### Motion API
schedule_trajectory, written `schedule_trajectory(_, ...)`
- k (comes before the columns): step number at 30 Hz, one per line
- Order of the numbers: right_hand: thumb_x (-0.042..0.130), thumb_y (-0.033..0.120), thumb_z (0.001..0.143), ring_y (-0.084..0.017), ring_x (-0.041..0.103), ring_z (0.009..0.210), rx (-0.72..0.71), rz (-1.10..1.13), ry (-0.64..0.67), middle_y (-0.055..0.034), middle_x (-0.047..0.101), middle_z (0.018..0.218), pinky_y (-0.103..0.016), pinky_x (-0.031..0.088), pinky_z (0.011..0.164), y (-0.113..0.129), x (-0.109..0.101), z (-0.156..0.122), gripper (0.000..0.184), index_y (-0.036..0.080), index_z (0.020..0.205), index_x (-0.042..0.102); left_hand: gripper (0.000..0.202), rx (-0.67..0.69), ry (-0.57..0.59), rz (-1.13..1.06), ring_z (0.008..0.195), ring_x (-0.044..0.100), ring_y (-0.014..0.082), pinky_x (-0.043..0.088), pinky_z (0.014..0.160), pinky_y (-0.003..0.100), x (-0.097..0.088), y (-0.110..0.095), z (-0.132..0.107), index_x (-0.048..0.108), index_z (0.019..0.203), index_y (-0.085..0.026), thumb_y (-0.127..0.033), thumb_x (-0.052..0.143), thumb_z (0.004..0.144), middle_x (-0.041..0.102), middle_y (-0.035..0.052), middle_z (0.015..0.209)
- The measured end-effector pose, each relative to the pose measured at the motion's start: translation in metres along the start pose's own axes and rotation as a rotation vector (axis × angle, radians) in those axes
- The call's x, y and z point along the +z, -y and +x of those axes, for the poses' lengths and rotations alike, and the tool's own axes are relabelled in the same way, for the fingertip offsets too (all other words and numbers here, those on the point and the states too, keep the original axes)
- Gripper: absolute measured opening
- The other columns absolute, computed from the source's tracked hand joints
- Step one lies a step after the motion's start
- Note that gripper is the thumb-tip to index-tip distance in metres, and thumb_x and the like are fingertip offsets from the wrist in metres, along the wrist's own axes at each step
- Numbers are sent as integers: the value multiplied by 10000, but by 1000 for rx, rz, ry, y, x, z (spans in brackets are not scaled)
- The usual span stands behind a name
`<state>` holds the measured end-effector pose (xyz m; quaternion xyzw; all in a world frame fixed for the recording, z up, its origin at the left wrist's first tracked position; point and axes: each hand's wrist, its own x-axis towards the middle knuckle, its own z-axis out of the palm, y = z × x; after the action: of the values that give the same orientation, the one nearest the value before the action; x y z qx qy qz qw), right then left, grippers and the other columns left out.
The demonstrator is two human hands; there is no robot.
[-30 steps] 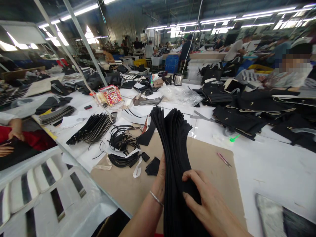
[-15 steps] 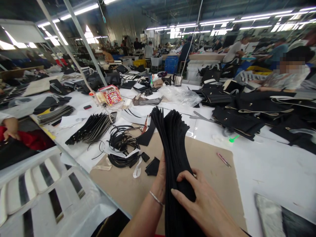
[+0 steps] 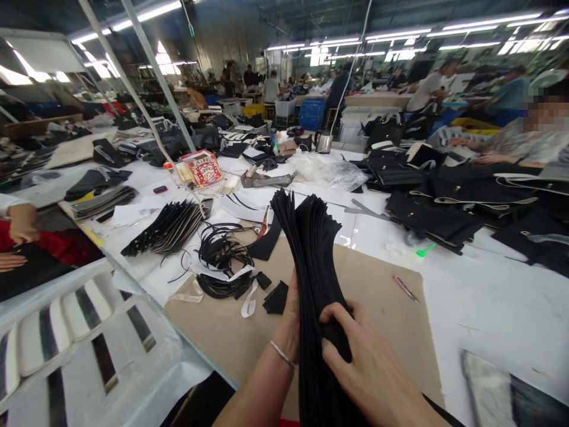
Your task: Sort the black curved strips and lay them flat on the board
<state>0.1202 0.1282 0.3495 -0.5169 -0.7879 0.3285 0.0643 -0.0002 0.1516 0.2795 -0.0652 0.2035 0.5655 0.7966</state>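
Note:
A thick stack of long black fabric-like pieces [image 3: 313,267] stands upright between my hands, its upper ends fanned into two bunches. My left hand [image 3: 291,311] supports it from the left, with the fingers hidden behind the stack. On the right side, my right hand [image 3: 351,338] is closed on the pieces, thumb and index finger curled at their near face. Below the stack lies a brown board [image 3: 391,332]. A coil of thin black strips [image 3: 224,261] and a small black scrap [image 3: 276,298] rest left of my left hand.
A pink pen-like tool [image 3: 405,288] lies on the board's right side. Farther left is a fanned pile of black pieces [image 3: 164,228]. Black bag parts [image 3: 435,213] cover the right back. A white slatted chair [image 3: 84,350] stands at left, near a co-worker's hands [image 3: 22,228].
My right thumb has shifted slightly right along the stack. The view has moved a little, and more of the co-worker's hands shows at left. Both my hands still hold the stack.

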Motion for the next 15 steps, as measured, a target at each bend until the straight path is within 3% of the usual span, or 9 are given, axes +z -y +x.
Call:
schedule_trajectory(8,409,150,820,-208,563,978,-75,76,-2,-50,447,1162,-413,453,884,-4,1,1,295,272,1087,436,502,76,-50,-36,837,608,193,463,844,276,-5,6,-8,691,917,-106,-575,530,838,666,77,886)
schedule_trajectory(15,394,127,829,-196,536,1034,-108,104,65,-33,420,1230,-404,430,932,-8,-3,8,276,290,1003,531,588,54,-12,9,683,622,196,501,734,318,-9,-5,7,684,806,-98,-656,499,813,675,83,756)
